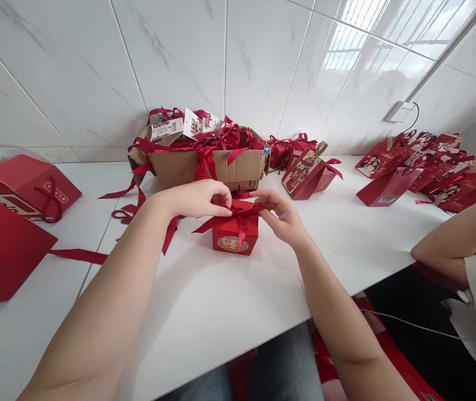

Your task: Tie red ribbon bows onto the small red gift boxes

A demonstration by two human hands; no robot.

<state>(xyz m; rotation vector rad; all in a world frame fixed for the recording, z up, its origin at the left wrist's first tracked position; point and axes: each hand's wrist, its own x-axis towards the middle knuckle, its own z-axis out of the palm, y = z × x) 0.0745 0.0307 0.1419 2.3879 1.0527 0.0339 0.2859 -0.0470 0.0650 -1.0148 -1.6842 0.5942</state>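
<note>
A small red gift box (226,236) with a round gold emblem stands upright on the white table in front of me. Across its top lies a dark red ribbon (243,227) with a knot and loose tails hanging over the front and left. My left hand (204,199) pinches the ribbon near the knot, thumb and forefinger together. On the other side, my right hand (280,216) grips a ribbon loop between thumb and fingers at the box's upper right edge.
Behind the box stands a cardboard carton (179,170) full of red ribbons and white tags. Red gift boxes (300,172) sit to its right, with several red bags (388,181) beyond. Large red bags (8,245) lie left. Another person's arm (459,239) rests at the right edge.
</note>
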